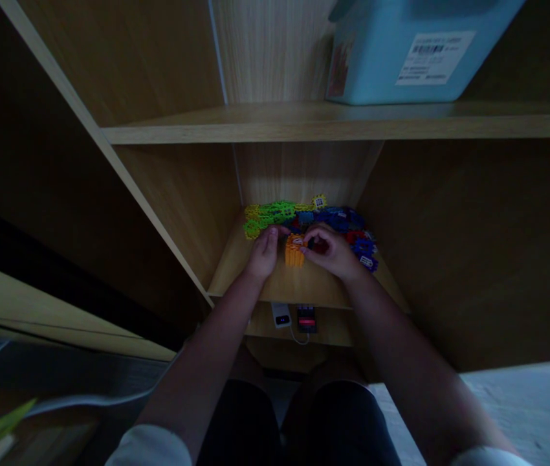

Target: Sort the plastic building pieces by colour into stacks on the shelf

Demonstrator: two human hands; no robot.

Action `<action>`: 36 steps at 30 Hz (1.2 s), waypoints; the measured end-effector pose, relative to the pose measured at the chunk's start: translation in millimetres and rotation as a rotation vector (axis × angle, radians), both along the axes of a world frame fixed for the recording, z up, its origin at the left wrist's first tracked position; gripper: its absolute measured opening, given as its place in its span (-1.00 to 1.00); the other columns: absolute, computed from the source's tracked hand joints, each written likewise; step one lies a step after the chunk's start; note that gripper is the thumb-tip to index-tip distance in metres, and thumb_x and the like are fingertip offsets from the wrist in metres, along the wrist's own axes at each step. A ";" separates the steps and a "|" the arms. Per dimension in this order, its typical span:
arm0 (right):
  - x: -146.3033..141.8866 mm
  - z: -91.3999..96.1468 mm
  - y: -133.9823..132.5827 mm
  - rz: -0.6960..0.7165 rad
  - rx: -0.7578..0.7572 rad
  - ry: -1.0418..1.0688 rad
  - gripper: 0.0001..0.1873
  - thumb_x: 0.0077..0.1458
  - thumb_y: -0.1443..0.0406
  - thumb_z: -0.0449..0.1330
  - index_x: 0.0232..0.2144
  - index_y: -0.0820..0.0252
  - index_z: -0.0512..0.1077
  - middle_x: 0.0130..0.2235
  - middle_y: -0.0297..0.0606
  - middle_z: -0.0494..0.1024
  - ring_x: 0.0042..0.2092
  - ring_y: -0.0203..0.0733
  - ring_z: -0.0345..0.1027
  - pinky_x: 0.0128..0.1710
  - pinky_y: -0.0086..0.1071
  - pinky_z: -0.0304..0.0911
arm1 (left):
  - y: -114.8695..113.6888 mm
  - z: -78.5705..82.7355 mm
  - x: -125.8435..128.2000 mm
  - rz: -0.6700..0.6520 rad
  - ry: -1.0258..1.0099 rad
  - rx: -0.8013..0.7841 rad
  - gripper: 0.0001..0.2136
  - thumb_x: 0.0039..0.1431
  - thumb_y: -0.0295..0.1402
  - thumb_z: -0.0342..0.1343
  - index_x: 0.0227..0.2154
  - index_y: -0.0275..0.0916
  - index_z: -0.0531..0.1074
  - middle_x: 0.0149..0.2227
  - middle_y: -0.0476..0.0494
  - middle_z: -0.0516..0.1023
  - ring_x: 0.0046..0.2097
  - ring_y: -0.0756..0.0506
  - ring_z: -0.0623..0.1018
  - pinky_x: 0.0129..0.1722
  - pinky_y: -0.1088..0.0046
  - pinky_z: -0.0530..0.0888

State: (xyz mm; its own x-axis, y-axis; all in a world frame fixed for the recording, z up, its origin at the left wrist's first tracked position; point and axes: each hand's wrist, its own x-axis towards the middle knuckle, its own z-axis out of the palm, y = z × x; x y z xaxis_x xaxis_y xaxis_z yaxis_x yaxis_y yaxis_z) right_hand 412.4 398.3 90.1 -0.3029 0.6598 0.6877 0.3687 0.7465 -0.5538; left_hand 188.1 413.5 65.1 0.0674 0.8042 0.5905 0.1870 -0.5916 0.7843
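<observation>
A small stack of orange interlocking plastic tiles (295, 252) stands on the shelf between my hands. My right hand (330, 254) has thumb and forefinger pinched at the stack's upper right edge, on an orange tile. To the left of the stack is my left hand (264, 251), its fingers stretched toward the top of the pile and holding nothing that I can see. Behind lie green and yellow tiles (275, 212) in joined rows. Dark blue tiles (338, 219) are heaped behind my right hand, with purple ones (367, 261) and some red nearby.
A light blue plastic bin (401, 52) with a label stands on the upper shelf (255, 126), above my hands. Wooden side walls close in the compartment. Below, a white device (281, 316) and a dark device with a red display (307, 320) lie beside a cable.
</observation>
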 end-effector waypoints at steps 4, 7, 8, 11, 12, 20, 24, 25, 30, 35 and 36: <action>0.2 0.7 -0.4 0.030 0.006 -0.004 -0.76 0.27 0.03 0.38 -0.20 0.00 0.53 -0.15 -0.24 0.57 -0.07 -0.04 0.46 -0.10 -0.15 0.42 | 0.0 0.4 -0.1 -0.002 -0.001 -0.012 -0.42 0.54 0.10 -0.24 -0.08 -0.16 0.60 -0.02 -0.25 0.70 0.09 -0.20 0.64 0.24 0.01 0.52; 0.4 1.1 -0.5 0.039 0.000 -0.006 -0.77 0.28 0.05 0.38 -0.20 0.00 0.52 -0.15 -0.25 0.56 -0.06 -0.05 0.46 -0.09 -0.15 0.41 | 0.0 0.4 -0.6 -0.006 0.010 -0.012 -0.42 0.54 0.10 -0.24 -0.08 -0.17 0.60 -0.01 -0.25 0.70 0.07 -0.20 0.64 0.24 0.01 0.52; 0.5 1.2 -0.5 0.039 -0.003 -0.008 -0.78 0.28 0.05 0.38 -0.20 0.00 0.52 -0.15 -0.24 0.55 -0.06 -0.05 0.46 -0.09 -0.15 0.41 | 0.3 0.0 -0.7 -0.006 0.011 -0.011 -0.42 0.54 0.11 -0.24 -0.08 -0.17 0.59 -0.02 -0.25 0.70 0.07 -0.19 0.64 0.23 0.02 0.52; 1.1 1.6 -0.4 0.045 -0.007 -0.009 -0.78 0.28 0.06 0.38 -0.20 0.01 0.51 -0.14 -0.25 0.54 -0.06 -0.05 0.45 -0.09 -0.16 0.41 | 1.5 -2.0 -0.8 -0.007 0.013 -0.011 -0.43 0.53 0.11 -0.23 -0.08 -0.16 0.59 -0.03 -0.23 0.70 0.05 -0.18 0.65 0.21 0.06 0.53; 1.4 1.7 -0.3 0.048 -0.007 -0.009 -0.78 0.28 0.07 0.38 -0.20 0.01 0.51 -0.14 -0.25 0.53 -0.06 -0.05 0.45 -0.08 -0.16 0.40 | 1.9 -2.6 -0.9 -0.006 0.012 -0.013 -0.44 0.53 0.11 -0.23 -0.08 -0.16 0.59 -0.03 -0.23 0.70 0.05 -0.18 0.65 0.20 0.07 0.53; 1.5 3.3 -1.8 0.052 -0.023 -0.017 -0.76 0.27 0.05 0.38 -0.21 0.02 0.50 -0.13 -0.23 0.52 -0.04 -0.05 0.43 -0.06 -0.17 0.40 | 0.2 -1.2 -1.2 -0.019 0.019 -0.019 -0.45 0.54 0.10 -0.22 -0.09 -0.17 0.57 -0.03 -0.21 0.69 0.05 -0.16 0.64 0.19 0.13 0.52; 1.2 3.6 -2.1 0.069 -0.040 -0.021 -0.77 0.28 0.06 0.37 -0.20 0.02 0.50 -0.12 -0.21 0.51 -0.04 -0.05 0.41 -0.06 -0.18 0.37 | -2.5 1.3 -0.7 -0.016 0.031 -0.029 -0.46 0.55 0.08 -0.22 -0.10 -0.16 0.57 -0.03 -0.20 0.69 0.06 -0.15 0.63 0.20 0.17 0.51; 1.3 3.4 -2.0 0.072 -0.044 -0.021 -0.78 0.28 0.06 0.37 -0.20 0.02 0.50 -0.11 -0.21 0.50 -0.04 -0.05 0.41 -0.06 -0.18 0.36 | -2.7 1.6 -0.6 -0.014 0.030 -0.026 -0.46 0.55 0.08 -0.22 -0.10 -0.16 0.57 -0.03 -0.20 0.69 0.06 -0.15 0.63 0.20 0.18 0.51; 1.9 2.3 -1.2 0.076 -0.050 -0.016 -0.80 0.27 0.09 0.37 -0.20 0.01 0.51 -0.09 -0.21 0.49 -0.01 -0.04 0.41 -0.04 -0.18 0.36 | -2.2 2.4 -0.6 -0.014 0.009 0.003 -0.48 0.55 0.06 -0.21 -0.11 -0.16 0.57 -0.05 -0.20 0.69 0.04 -0.14 0.63 0.17 0.18 0.52; 1.2 2.9 -2.4 0.079 -0.056 -0.015 -0.81 0.26 0.10 0.38 -0.21 0.02 0.50 -0.09 -0.21 0.49 -0.02 -0.05 0.40 -0.05 -0.19 0.35 | -4.7 5.2 -0.7 0.013 0.022 0.010 -0.48 0.56 0.05 -0.21 -0.13 -0.16 0.57 -0.07 -0.19 0.69 0.03 -0.14 0.63 0.16 0.20 0.53; 0.9 3.1 -2.7 0.079 -0.055 -0.012 -0.80 0.26 0.10 0.37 -0.21 0.02 0.50 -0.09 -0.21 0.48 -0.02 -0.06 0.40 -0.05 -0.20 0.35 | -5.2 5.7 -0.6 0.028 0.027 0.012 -0.48 0.56 0.05 -0.22 -0.14 -0.16 0.57 -0.08 -0.19 0.69 0.02 -0.14 0.64 0.15 0.20 0.53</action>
